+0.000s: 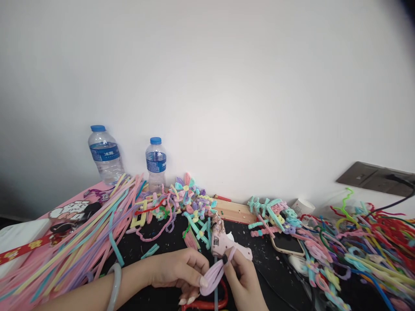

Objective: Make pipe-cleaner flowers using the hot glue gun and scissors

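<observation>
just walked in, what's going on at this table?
A person is shaping pipe cleaners by hand. The left hand and right hand both pinch a lilac pipe-cleaner petal low over the black table. A pink glue gun stands just behind them, untouched. Straight pipe cleaners fan out at left, a bent tangle lies at right, and pastel flowers sit near two water bottles at the wall.

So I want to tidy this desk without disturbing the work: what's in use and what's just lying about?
In use: left hand and right hand, both on the lilac petal; probably the pink glue gun just behind.
Lying about: water bottles, phone, wooden block, loose stems.
</observation>
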{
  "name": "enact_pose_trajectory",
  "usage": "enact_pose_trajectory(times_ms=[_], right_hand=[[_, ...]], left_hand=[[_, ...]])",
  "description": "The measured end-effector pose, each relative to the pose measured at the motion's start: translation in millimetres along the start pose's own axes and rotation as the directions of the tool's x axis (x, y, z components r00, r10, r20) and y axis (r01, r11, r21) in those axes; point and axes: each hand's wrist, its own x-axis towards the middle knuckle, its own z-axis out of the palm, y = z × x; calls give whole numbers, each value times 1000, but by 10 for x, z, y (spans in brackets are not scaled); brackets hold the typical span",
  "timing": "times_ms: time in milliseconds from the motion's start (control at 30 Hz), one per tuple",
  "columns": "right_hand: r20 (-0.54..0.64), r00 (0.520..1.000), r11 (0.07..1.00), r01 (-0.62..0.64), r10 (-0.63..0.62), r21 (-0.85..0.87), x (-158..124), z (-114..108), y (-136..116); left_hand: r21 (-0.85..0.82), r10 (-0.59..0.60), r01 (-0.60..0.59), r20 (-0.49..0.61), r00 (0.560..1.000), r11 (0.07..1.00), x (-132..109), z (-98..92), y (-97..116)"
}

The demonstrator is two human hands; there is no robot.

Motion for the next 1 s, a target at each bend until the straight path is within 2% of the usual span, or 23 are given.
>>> enact_pose_trajectory(times_ms=[100, 267, 467, 600, 867, 1000], right_hand=[[-52, 999, 1000, -7, 9, 29, 34, -11, -43], [-83, 997, 999, 8, -5, 35, 54, -17, -82], [-78, 997, 999, 0, 3, 39, 52, -11, -63], [-86, 996, 1000, -1, 3, 29, 54, -15, -70], [-92, 995, 998, -20, 24, 51, 45, -13, -95], [-126, 992, 999, -11, 15, 31, 52, -16, -81]], left_hand=[[-1, 80, -81, -69, 994, 997, 13, 25, -17], [63, 182, -175, -124, 975, 983, 43, 87, -33], [197, 321, -282, -206, 925, 939, 60, 134, -85], [252, 331, -271, -240, 912, 929, 49, 178, -65], [191, 357, -317, -230, 905, 929, 90, 136, -106], [163, 382, -349, -262, 886, 923, 100, 134, -108]])
